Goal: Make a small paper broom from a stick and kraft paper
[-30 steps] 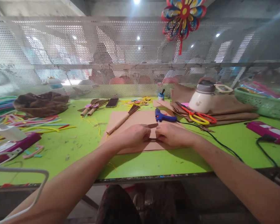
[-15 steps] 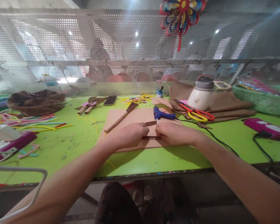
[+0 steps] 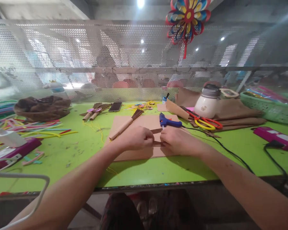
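Note:
My left hand (image 3: 142,138) and my right hand (image 3: 174,140) are close together over a tan cardboard sheet (image 3: 132,155). Both have their fingers curled on a narrow brown strip (image 3: 157,143), which spans the gap between them. Just beyond lies another dark brown piece (image 3: 156,130), partly covered by the hands. A blue glue gun (image 3: 170,122) rests on the cardboard past my right hand, its nozzle to the left. Left of it, a rolled paper handle with brown bristle-like strips (image 3: 123,127) lies slanted.
Red and yellow scissors (image 3: 204,123), a white bottle (image 3: 207,103) and folded brown material (image 3: 244,110) are at the right, near a green basket (image 3: 266,108). A phone (image 3: 115,106) lies behind. Colourful strips (image 3: 50,131) cover the left. The glue gun's black cord (image 3: 220,139) crosses the right side.
The view has tilted slightly upward, so the table sits lower in it. Both hands stay at the brown strip, which now looks a little tilted between them.

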A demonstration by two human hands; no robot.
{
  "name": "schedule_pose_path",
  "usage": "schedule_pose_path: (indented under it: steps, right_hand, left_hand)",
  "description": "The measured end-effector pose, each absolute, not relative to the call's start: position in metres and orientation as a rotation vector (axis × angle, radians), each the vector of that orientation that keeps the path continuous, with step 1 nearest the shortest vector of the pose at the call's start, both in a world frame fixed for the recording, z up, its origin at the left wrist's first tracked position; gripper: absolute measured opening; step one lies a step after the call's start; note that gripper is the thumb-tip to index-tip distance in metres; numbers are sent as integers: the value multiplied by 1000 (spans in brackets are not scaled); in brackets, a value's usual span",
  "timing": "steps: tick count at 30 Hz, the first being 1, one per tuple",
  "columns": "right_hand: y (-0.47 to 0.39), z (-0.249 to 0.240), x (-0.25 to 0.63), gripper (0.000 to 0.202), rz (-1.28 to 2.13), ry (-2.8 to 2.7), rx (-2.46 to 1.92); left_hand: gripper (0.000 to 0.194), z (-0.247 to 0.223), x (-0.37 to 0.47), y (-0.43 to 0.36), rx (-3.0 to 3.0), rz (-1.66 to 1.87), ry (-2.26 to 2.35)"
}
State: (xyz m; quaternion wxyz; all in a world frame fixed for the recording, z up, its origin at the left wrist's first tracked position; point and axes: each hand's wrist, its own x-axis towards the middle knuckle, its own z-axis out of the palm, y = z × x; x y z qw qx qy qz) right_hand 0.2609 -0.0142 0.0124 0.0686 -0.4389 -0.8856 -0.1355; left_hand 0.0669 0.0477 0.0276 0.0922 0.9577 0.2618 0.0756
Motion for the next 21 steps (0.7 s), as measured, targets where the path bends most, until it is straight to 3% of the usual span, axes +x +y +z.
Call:
schedule_pose_path:
  steps: [4,8,16,21]
  right_hand:
    - [-12,8,256,17,-497,-2553,-1252]
    - [-8,5,255,19,-497,-2530,-1233]
    - [-8,12,258,22,193,-2241,-1273]
    - [-6,11,257,18,423,-2132,-1304]
  left_hand:
    - [43,25,65,59,2484,230,871]
    - [41,19,64,65,2387,220,842]
    - [36,20,64,62,2423,230,789]
    - [34,21,65,57,2461,275,740]
